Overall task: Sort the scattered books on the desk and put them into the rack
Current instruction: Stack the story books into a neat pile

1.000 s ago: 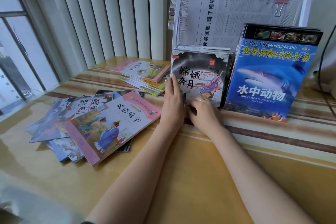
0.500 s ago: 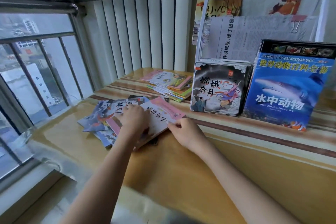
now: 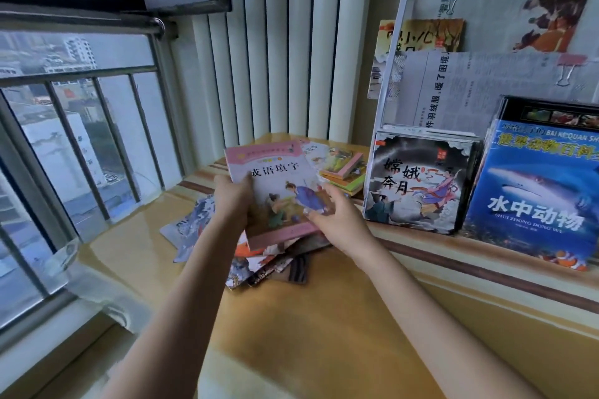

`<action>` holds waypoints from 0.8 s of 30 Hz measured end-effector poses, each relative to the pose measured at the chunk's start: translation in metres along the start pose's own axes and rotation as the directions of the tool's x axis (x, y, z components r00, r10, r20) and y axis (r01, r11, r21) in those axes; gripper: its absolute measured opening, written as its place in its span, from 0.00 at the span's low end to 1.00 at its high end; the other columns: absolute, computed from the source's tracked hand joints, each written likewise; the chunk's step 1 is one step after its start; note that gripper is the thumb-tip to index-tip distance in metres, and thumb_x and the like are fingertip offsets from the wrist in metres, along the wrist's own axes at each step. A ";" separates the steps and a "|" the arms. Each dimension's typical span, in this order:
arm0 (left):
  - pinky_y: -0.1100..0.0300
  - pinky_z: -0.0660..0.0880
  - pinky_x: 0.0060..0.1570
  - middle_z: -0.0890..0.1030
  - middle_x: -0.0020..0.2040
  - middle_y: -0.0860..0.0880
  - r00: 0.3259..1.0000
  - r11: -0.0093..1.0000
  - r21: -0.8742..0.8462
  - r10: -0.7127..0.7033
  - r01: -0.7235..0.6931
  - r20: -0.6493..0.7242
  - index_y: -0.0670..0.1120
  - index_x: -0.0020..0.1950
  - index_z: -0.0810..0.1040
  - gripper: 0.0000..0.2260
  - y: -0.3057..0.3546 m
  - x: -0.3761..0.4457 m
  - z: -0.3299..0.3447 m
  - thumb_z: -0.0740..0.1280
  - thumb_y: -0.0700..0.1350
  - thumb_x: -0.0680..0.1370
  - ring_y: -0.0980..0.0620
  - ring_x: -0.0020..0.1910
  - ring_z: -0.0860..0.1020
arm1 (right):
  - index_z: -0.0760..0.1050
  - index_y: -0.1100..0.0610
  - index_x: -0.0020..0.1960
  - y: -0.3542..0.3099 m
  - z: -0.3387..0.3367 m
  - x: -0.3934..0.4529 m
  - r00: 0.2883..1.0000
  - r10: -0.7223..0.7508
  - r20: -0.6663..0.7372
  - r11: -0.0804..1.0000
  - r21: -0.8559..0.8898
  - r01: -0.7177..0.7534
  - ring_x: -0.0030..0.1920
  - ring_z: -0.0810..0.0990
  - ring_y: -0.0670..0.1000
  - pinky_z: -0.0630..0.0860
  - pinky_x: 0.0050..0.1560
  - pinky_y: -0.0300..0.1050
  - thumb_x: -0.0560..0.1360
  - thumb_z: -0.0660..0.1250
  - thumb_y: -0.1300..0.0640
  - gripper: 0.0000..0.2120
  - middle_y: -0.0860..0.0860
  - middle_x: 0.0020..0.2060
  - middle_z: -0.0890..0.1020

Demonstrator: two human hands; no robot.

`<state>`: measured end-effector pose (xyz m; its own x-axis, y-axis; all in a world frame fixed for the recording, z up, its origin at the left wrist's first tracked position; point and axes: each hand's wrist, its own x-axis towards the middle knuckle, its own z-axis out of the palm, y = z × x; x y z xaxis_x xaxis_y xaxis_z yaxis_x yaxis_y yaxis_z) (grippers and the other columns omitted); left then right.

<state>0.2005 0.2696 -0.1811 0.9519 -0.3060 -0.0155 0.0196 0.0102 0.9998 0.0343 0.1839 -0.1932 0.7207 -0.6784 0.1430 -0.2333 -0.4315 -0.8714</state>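
A pink-bordered picture book (image 3: 278, 191) is lifted, tilted with its cover facing up, gripped at both side edges above a loose, fanned pile of thin books (image 3: 259, 256) lying flat near the worktop's window edge. A small stack of pink and yellow books (image 3: 343, 168) lies flat toward the far edge. A grey illustrated book (image 3: 418, 181) and a blue shark book (image 3: 534, 191) stand upright, side by side, against the white wire rack (image 3: 393, 74).

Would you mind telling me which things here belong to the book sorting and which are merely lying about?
Part of the job:
- pink book, held by left hand and right hand
- scattered books beneath it
- flat stack
- rack
- dark book and blue shark book, standing upright

Not part:
- window bars
- binder clips
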 end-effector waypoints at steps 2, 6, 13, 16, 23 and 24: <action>0.55 0.77 0.39 0.79 0.54 0.34 0.999 0.998 -0.053 -0.033 0.031 -0.020 0.35 0.61 0.72 0.12 0.005 0.017 0.016 0.60 0.38 0.79 0.42 0.46 0.78 | 0.61 0.50 0.73 -0.014 0.001 0.031 0.988 -0.024 -0.153 0.960 -0.279 -0.020 0.65 0.70 0.56 0.69 0.62 0.50 0.77 0.63 0.53 0.26 0.54 0.68 0.69; 0.58 0.74 0.31 0.73 0.43 0.39 0.975 0.990 -0.021 -0.132 0.138 0.176 0.33 0.58 0.70 0.14 0.014 0.057 0.060 0.59 0.28 0.74 0.43 0.38 0.75 | 0.70 0.52 0.62 -0.034 -0.007 0.119 0.908 -0.058 -0.414 0.733 -0.635 -0.243 0.64 0.64 0.59 0.61 0.60 0.55 0.73 0.66 0.53 0.18 0.57 0.63 0.71; 0.58 0.68 0.38 0.71 0.37 0.47 0.954 0.922 0.384 -0.160 0.052 0.253 0.45 0.34 0.69 0.11 -0.009 0.110 0.122 0.70 0.38 0.71 0.52 0.33 0.69 | 0.73 0.52 0.61 0.014 -0.002 0.241 0.903 0.003 -0.430 0.457 -0.802 -0.384 0.65 0.63 0.57 0.54 0.67 0.64 0.70 0.68 0.51 0.20 0.55 0.63 0.72; 0.57 0.73 0.45 0.74 0.36 0.44 0.953 0.907 0.421 -0.146 0.022 0.265 0.43 0.33 0.70 0.12 -0.020 0.117 0.134 0.72 0.42 0.71 0.45 0.40 0.75 | 0.72 0.51 0.63 0.032 0.001 0.273 0.914 0.114 -0.388 0.341 -0.849 -0.403 0.66 0.64 0.57 0.42 0.66 0.74 0.72 0.64 0.50 0.20 0.55 0.63 0.72; 0.41 0.69 0.62 0.73 0.59 0.27 0.948 0.972 0.234 -0.106 0.035 0.301 0.28 0.54 0.75 0.25 -0.035 0.090 0.149 0.75 0.47 0.70 0.29 0.65 0.68 | 0.66 0.57 0.70 0.061 -0.006 0.312 0.922 0.331 -0.201 0.667 -0.641 -0.380 0.67 0.69 0.62 0.64 0.67 0.56 0.76 0.47 0.34 0.35 0.59 0.69 0.70; 0.41 0.67 0.64 0.68 0.66 0.27 0.941 0.977 0.200 -0.139 0.079 0.309 0.26 0.63 0.67 0.34 -0.035 0.088 0.153 0.75 0.47 0.69 0.30 0.68 0.65 | 0.69 0.56 0.68 0.062 -0.008 0.313 0.927 0.308 -0.213 0.654 -0.660 -0.369 0.65 0.71 0.61 0.66 0.65 0.55 0.75 0.47 0.32 0.36 0.58 0.66 0.73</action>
<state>0.2367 0.0971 -0.2149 0.7982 -0.5837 -0.1489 0.0330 -0.2044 0.9783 0.2406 -0.0601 -0.1991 0.4572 -0.8887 -0.0353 -0.8495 -0.4246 -0.3132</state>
